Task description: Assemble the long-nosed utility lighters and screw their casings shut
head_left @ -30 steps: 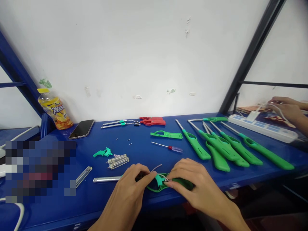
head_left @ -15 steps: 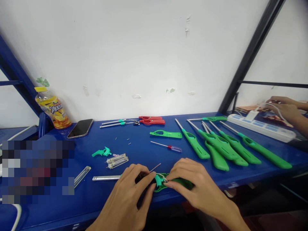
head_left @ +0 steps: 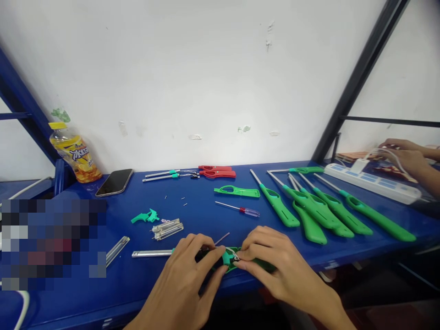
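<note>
Left hand: thumb and forefinger pinch the teal trigger; what the other fingers hold is hidden.
Right hand: fingertips close on the white wires.
Green shell: lies under both hands near the table's front edge, steel tube pointing left.
Trigger: best held steady with light pressure while the right fingers work.
Wires: best kept slack and inside the shell's rim, lest they pinch.
Table edge: just in front; small parts could drop off.
Room: bare surface between shell and screwdriver; lighters crowd the right.
</note>
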The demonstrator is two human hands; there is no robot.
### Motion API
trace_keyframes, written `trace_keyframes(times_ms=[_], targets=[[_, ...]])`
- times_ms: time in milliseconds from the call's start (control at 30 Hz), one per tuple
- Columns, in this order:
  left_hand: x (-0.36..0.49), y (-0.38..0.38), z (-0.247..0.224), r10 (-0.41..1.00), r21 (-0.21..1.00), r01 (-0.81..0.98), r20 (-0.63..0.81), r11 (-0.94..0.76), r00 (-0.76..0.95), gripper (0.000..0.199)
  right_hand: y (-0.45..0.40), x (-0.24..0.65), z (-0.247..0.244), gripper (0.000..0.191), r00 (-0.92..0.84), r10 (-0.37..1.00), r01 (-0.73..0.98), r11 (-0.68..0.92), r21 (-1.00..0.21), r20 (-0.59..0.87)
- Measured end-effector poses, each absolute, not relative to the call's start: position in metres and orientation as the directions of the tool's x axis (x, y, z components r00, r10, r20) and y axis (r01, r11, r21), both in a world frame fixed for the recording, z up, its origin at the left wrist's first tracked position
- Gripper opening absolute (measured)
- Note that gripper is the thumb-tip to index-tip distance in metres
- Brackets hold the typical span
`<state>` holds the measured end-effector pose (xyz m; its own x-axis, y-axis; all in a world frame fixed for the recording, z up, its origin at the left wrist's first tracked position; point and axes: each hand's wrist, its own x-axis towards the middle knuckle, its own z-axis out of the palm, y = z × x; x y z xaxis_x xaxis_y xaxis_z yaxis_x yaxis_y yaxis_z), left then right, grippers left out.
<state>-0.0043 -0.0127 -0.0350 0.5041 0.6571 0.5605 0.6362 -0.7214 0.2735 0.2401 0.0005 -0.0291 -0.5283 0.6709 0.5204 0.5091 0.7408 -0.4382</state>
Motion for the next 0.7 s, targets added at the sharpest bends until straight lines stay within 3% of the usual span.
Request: trace_keyframes(times_ms=[700], targets=[[-0.0026,-0.0138,-0.0349,0.678,0.28,0.65,0.529,-0.707,0.51,0.026,-0.0008,0.2372,-0.0334,0.013,-0.539,0.601,0.541,0.784,-0.304,0.591]])
